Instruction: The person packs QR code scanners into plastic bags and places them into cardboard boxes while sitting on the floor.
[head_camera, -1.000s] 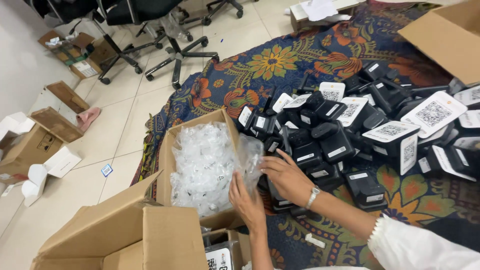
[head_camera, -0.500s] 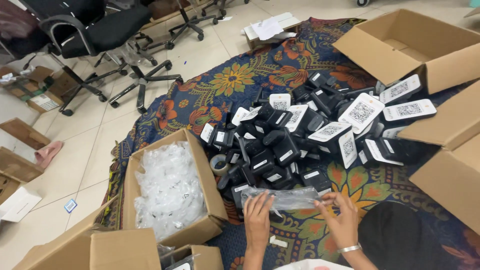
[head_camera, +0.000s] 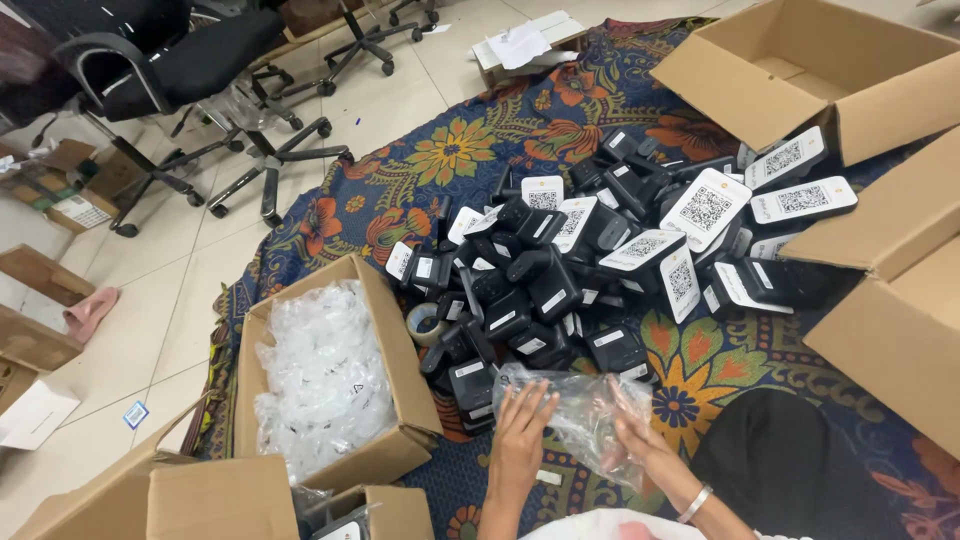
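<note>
My left hand (head_camera: 522, 428) and my right hand (head_camera: 633, 432) hold a clear plastic bag (head_camera: 570, 402) between them, low in the view, just in front of a pile of black devices (head_camera: 560, 280) with white code labels. The left hand presses flat on the bag's left end; the right hand grips its right end. A cardboard box of clear plastic bags (head_camera: 325, 375) stands to the left of my hands. All of this lies on a flowered rug (head_camera: 450, 160).
Open cardboard boxes stand at the upper right (head_camera: 800, 70), right (head_camera: 900, 300) and lower left (head_camera: 190, 500). A tape roll (head_camera: 425, 323) lies by the pile. Black office chairs (head_camera: 200, 80) and more boxes stand on the tiled floor at the left.
My hands left the box of bags with one clear bag and brought it in front of me. The view swung right, and the hands now spread the bag flat.
</note>
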